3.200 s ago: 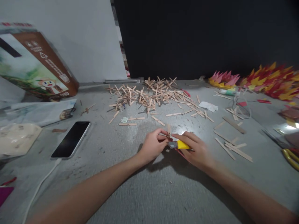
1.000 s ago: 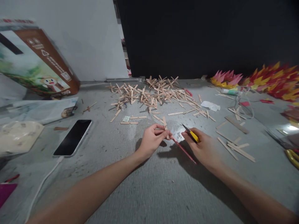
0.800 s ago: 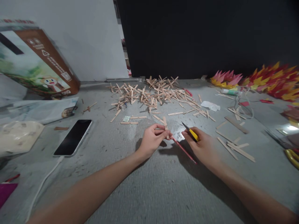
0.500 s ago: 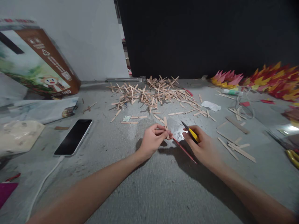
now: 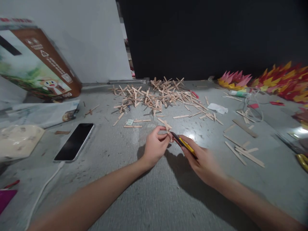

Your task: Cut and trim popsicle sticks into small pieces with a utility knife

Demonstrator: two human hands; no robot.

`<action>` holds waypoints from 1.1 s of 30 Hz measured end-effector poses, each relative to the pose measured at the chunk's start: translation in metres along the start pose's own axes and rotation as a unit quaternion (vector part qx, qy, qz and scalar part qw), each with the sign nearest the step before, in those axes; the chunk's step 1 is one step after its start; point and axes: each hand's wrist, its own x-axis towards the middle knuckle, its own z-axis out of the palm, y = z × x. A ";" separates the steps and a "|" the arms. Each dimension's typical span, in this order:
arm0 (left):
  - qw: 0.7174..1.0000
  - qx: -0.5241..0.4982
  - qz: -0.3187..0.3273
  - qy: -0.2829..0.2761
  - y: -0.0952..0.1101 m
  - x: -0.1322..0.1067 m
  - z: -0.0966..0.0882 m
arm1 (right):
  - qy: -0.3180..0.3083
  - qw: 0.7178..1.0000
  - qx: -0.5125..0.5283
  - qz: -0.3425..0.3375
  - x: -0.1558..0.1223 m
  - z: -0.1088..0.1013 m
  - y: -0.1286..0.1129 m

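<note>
My left hand (image 5: 155, 148) is closed, pinching a small wooden stick (image 5: 167, 128) just above the grey table (image 5: 149, 199). My right hand (image 5: 201, 159) grips a yellow and black utility knife (image 5: 184, 145), its tip pointing at the stick beside the left fingers. The two hands nearly touch at the table's middle. Behind them lies a big heap of crossed wooden sticks (image 5: 156, 96).
A black phone (image 5: 74, 141) on a white cable lies to the left, near a tilted cardboard box (image 5: 36, 64) and papers (image 5: 38, 114). Loose sticks (image 5: 243, 150) lie to the right. Red, yellow and pink paper shapes (image 5: 269, 81) line the back right. Yellow scissor handles (image 5: 303, 160) sit at the right edge.
My right hand has swung the knife left and down, bringing its tip from about a hand's width away right up to the stick in my left fingers. The red strip beneath is now hidden.
</note>
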 end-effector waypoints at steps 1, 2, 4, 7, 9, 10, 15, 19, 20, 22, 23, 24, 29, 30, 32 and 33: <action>1.000 0.003 0.000 0.001 0.000 -0.001 0.000 | 0.000 1.000 -0.002 -0.001 0.000 0.000 0.000; 1.000 0.006 0.000 0.003 0.000 -0.001 0.001 | 0.000 1.000 -0.003 -0.002 0.000 0.000 0.000; 1.000 0.014 -0.002 0.005 -0.001 -0.002 0.001 | 0.000 1.000 0.000 -0.006 0.001 0.001 -0.001; 1.000 0.029 -0.002 0.006 -0.002 -0.002 0.001 | 0.001 1.000 0.008 -0.013 0.001 0.002 -0.002; 0.999 0.036 0.000 0.007 -0.001 -0.003 0.002 | 0.002 1.000 0.006 -0.011 0.001 0.002 -0.002; 0.999 0.038 0.001 0.009 -0.001 -0.003 0.002 | 0.002 1.000 0.004 -0.008 0.002 0.003 -0.003; 0.999 0.034 0.008 0.014 0.002 -0.006 0.004 | 0.009 1.000 -0.010 0.000 -0.001 0.008 -0.002; 0.999 0.038 0.011 0.017 0.002 -0.008 0.006 | 0.021 0.999 -0.029 -0.008 -0.005 0.016 -0.001; 0.999 0.039 0.013 0.016 0.002 -0.009 0.006 | 0.027 0.999 -0.032 -0.018 -0.006 0.017 -0.002; 0.998 0.050 0.017 0.016 0.001 -0.009 0.006 | 0.042 0.998 -0.038 -0.038 -0.007 0.019 -0.004; 0.998 0.062 0.020 0.017 0.001 -0.010 0.006 | 0.046 0.997 -0.042 -0.045 -0.007 0.020 -0.005; 0.997 0.076 0.021 0.020 0.000 -0.010 0.006 | 0.049 0.997 -0.046 -0.048 -0.007 0.020 -0.006; 0.994 0.108 0.024 0.024 -0.004 -0.010 0.006 | 0.048 0.997 -0.050 -0.041 -0.008 0.018 -0.011; 0.994 0.108 0.025 0.020 -0.005 -0.010 0.006 | 0.048 0.997 -0.047 -0.040 -0.008 0.018 -0.011; 0.993 0.112 0.029 0.012 -0.005 -0.010 0.005 | 0.046 0.997 -0.041 -0.037 -0.008 0.017 -0.011; 0.993 0.112 0.031 0.009 -0.004 -0.010 0.005 | 0.044 0.998 -0.038 -0.033 -0.008 0.017 -0.010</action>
